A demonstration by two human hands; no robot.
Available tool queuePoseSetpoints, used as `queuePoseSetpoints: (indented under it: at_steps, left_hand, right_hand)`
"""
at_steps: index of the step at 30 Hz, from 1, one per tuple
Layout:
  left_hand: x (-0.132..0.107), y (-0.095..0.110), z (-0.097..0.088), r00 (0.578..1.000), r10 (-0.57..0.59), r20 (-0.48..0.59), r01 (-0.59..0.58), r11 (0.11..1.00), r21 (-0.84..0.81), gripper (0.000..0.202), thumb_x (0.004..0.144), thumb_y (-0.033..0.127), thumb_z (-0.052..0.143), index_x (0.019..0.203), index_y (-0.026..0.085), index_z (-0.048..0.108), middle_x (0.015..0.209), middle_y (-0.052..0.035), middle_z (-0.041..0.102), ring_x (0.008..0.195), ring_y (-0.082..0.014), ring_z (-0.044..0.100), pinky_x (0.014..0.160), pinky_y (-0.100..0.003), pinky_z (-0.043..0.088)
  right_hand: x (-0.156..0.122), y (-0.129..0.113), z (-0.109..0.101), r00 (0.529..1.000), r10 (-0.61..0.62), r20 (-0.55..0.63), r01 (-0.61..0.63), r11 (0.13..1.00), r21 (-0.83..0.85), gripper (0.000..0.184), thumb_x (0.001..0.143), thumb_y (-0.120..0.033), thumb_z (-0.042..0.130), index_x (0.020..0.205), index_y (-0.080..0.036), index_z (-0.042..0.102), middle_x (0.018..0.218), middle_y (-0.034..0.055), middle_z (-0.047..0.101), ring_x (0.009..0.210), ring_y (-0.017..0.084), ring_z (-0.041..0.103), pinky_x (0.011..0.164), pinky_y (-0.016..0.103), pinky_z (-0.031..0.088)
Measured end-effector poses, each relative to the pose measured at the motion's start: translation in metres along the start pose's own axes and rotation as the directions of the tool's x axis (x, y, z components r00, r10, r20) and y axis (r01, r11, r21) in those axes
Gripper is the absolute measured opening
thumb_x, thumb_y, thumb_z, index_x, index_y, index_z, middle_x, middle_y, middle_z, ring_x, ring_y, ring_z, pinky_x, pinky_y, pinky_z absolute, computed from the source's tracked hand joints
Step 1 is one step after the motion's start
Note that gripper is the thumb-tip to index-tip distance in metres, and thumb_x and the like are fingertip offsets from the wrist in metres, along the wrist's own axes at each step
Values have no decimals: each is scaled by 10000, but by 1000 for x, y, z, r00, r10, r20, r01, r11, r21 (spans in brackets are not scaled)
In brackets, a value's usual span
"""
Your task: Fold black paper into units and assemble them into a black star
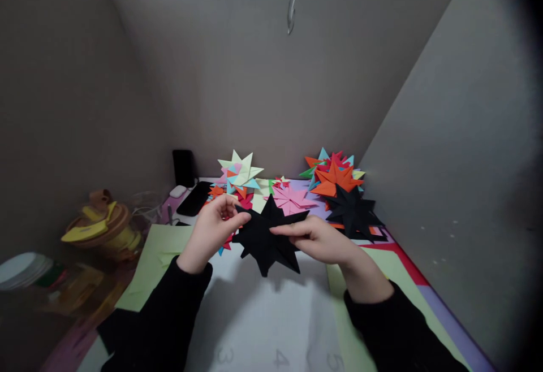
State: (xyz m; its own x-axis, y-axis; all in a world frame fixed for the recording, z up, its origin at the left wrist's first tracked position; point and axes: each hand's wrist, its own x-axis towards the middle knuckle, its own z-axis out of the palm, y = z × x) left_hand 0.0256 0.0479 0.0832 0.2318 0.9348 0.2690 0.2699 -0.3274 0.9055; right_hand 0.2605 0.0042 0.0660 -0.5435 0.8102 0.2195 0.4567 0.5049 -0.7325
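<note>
A black folded-paper star (263,243) with several points is held up above the white sheet (254,310). My left hand (218,225) pinches one of its upper left points between thumb and fingers. At the star's right side, my right hand (316,236) grips it, with the index finger stretched across its face and the other fingers curled at or behind the edge. The right thumb is mostly hidden. Just behind the held star lies a pink paper star (289,198), and another black paper star (353,212) rests to the right.
Folded stars pile up at the back: pale green (242,168) on the left, orange (336,178) on the right. A phone (195,198) and a white case (177,191) lie back left. Jars with a yellow-brown lid (95,225) stand left. Grey walls (237,78) enclose the table.
</note>
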Motion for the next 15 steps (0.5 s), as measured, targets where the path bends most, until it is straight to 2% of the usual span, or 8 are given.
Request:
queuePoseSetpoints:
  at_steps: [2, 5, 8, 12, 13, 15]
  left_hand:
    - [-1, 1, 0, 998, -45, 48, 47, 998, -41, 174, 720, 261, 670, 763, 172, 526, 573, 59, 513, 520, -91, 500, 502, -208, 376]
    - [-2, 0, 3, 997, -64, 43, 67, 995, -74, 184, 708, 255, 683, 773, 171, 532, 576, 54, 536, 523, -93, 509, 505, -208, 384]
    - [0, -6, 6, 998, -60, 27, 62, 993, -104, 195, 713, 252, 687, 818, 167, 546, 610, 46, 541, 561, -96, 525, 540, -214, 408]
    - [4, -17, 9, 998, -38, -58, 20, 960, -278, 367, 741, 303, 677, 1050, 174, 527, 956, -53, 601, 882, -150, 590, 734, -268, 471]
    - [4, -18, 10, 997, -62, -40, 46, 944, -327, 433, 745, 319, 678, 1115, 178, 503, 1023, -75, 593, 942, -163, 585, 766, -282, 473]
    - [3, -21, 12, 987, -141, 83, 162, 912, -376, 505, 744, 344, 689, 1173, 181, 479, 984, -72, 609, 911, -167, 600, 740, -280, 480]
  right_hand:
    - [-1, 1, -1, 1000, 22, 11, -22, 999, 29, 541, 725, -36, 407, 1187, -195, 638, 718, -17, 643, 541, 68, 455, 550, 181, 374]
    - [0, 3, -1, 999, 38, 37, -41, 996, 74, 527, 726, -48, 413, 1173, -198, 649, 767, -4, 673, 592, 86, 515, 603, 204, 418]
    - [2, 5, 0, 994, 106, 32, -109, 987, 121, 505, 738, -82, 433, 1185, -194, 639, 818, 7, 699, 652, 111, 571, 659, 243, 459]
    - [7, 10, 2, 978, 203, -44, -186, 951, 245, 494, 743, -131, 477, 1216, -182, 610, 1000, 47, 707, 795, 153, 620, 737, 302, 490]
    - [7, 11, 2, 972, 227, -68, -199, 937, 288, 491, 747, -147, 490, 1224, -178, 603, 1038, 56, 701, 816, 160, 625, 744, 311, 494]
    - [7, 14, 2, 956, 269, -114, -210, 905, 370, 485, 755, -177, 514, 1233, -173, 593, 1086, 67, 688, 842, 170, 634, 756, 327, 501]
